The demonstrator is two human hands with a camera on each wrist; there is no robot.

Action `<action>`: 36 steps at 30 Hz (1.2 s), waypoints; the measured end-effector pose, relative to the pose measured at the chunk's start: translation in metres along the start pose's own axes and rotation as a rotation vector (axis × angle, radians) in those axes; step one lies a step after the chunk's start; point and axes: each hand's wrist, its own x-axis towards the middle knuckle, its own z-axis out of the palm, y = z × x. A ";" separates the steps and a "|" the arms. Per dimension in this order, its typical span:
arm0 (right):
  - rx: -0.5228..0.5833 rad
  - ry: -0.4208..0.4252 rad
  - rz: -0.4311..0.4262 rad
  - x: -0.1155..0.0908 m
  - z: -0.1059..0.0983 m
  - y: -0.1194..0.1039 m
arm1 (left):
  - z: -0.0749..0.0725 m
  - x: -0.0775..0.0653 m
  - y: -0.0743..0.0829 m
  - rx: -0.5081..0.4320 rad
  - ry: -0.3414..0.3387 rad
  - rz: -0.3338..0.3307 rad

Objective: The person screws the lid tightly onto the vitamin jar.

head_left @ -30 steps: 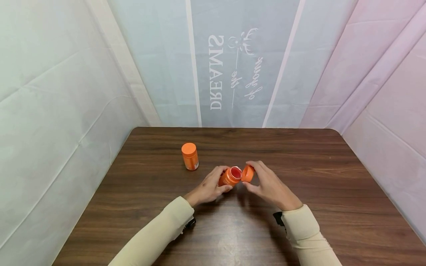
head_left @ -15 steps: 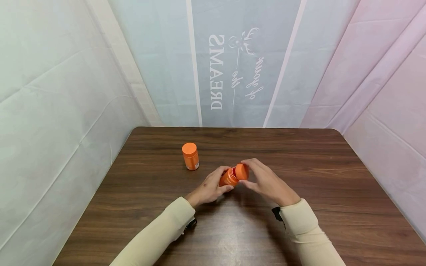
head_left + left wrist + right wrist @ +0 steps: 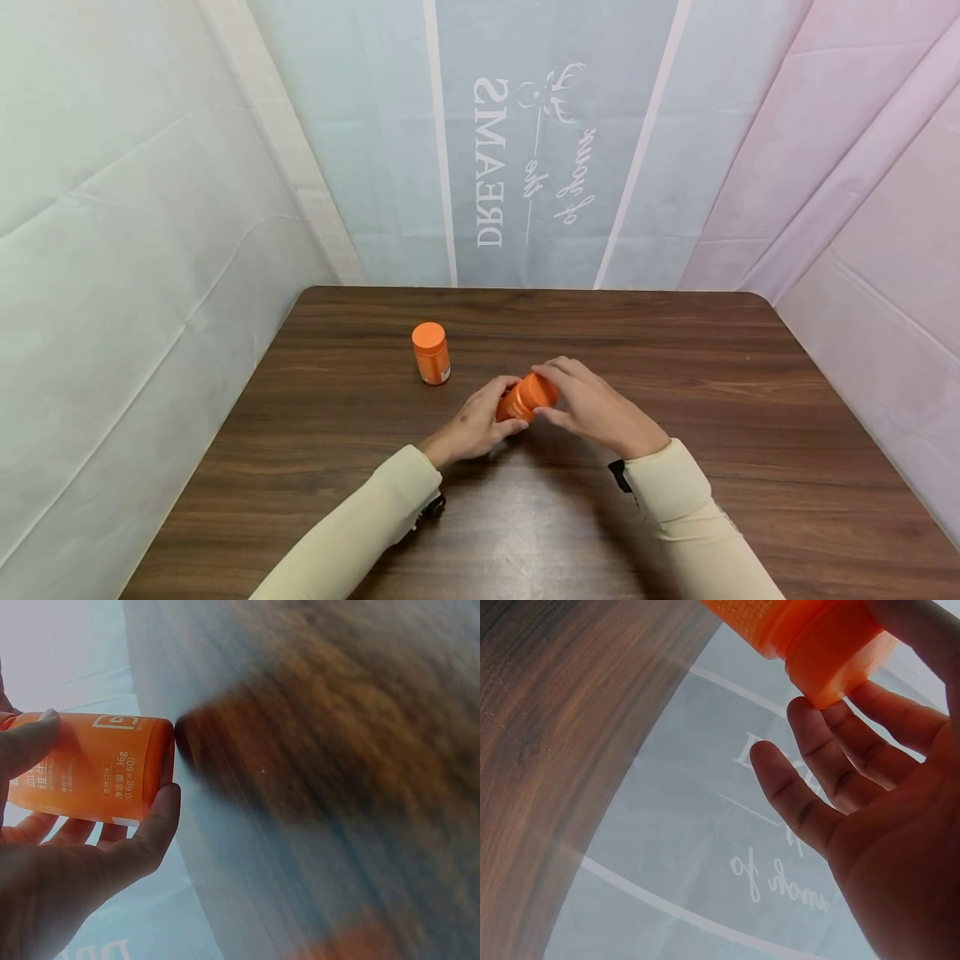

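My left hand (image 3: 472, 422) grips an orange bottle (image 3: 97, 765) round its body, tilted so the mouth leans toward my right hand. White lettering shows on its side in the left wrist view. With thumb and fingers my right hand (image 3: 592, 408) pinches the orange screw cap (image 3: 538, 392), which sits over the bottle's mouth. In the right wrist view the cap (image 3: 836, 652) meets the neck, and two fingers stand away from it. The bottle's base is close over the table in the left wrist view.
A second orange bottle (image 3: 431, 354), capped and upright, stands on the dark wooden table (image 3: 637, 333) behind and left of my hands. Pale cloth (image 3: 375, 167) with white lettering hangs beyond the far edge, with more cloth on both sides.
My right hand has moved left and brought the cap from beside the open mouth onto it. The red opening is now covered. My left hand and the second bottle have stayed put.
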 end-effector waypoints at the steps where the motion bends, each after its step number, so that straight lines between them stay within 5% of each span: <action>1: -0.005 -0.003 -0.004 0.001 0.000 0.000 | 0.000 0.000 0.000 -0.002 0.000 -0.001; 18: -0.042 -0.064 0.014 0.014 -0.011 -0.004 | -0.008 0.006 0.003 -0.024 -0.016 -0.030; 36: -0.086 -0.033 0.088 0.029 -0.015 -0.007 | -0.018 0.014 0.007 -0.044 -0.041 -0.053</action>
